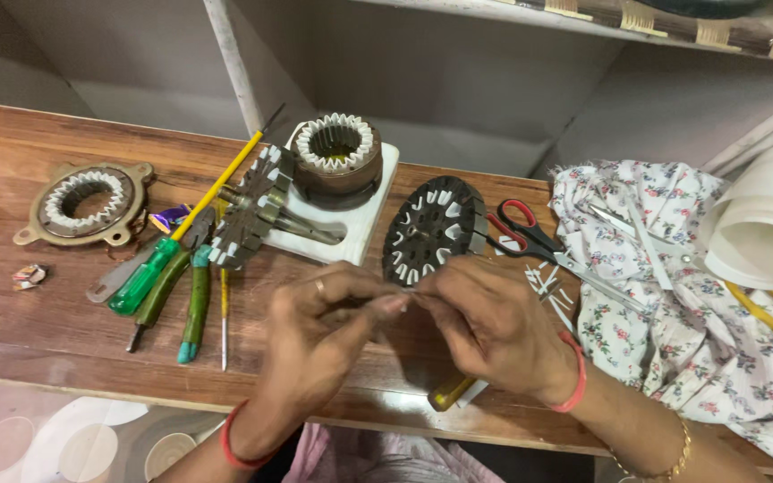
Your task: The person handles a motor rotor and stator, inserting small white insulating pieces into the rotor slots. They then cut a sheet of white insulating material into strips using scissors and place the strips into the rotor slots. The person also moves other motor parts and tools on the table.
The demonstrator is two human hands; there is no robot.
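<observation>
scissors [519,231] red-black | screwdriver [147,275] green-yellow | cloth [673,295] white floral

A small motor-repair workshop: slotted stator cores [336,159] stand on a wooden tabletop [11,224], with screwdrivers [181,228], pliers [191,295] and scissors [530,240] beside them.

Bare wood [11,224] left; tools [167,277] beside

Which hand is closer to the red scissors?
The right hand. It sits just below and left of the red scissors, almost under the handles. The left hand is farther off, across the wooden table, on the far side of the right hand.
</observation>
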